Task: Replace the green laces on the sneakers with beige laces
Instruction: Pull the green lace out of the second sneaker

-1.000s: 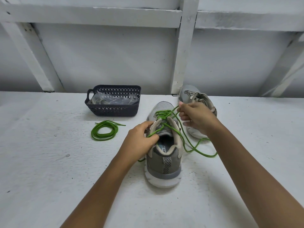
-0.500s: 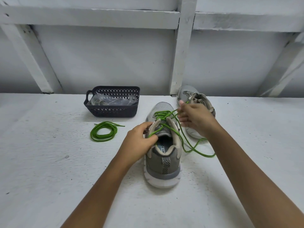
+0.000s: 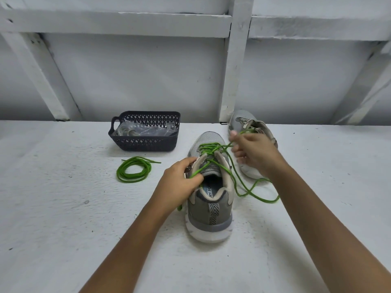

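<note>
The left hand (image 3: 179, 181) clenched its grip on the collar of the grey sneaker (image 3: 209, 214), which stood on the white worktop (image 3: 63, 208). The right hand (image 3: 255, 154) pinched in its grip the green lace (image 3: 208, 147), threaded through the front eyelets.

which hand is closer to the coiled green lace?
Left. The left hand grips the near sneaker just right of the coiled lace; the right hand is beyond that sneaker, pinching the threaded lace.
</note>
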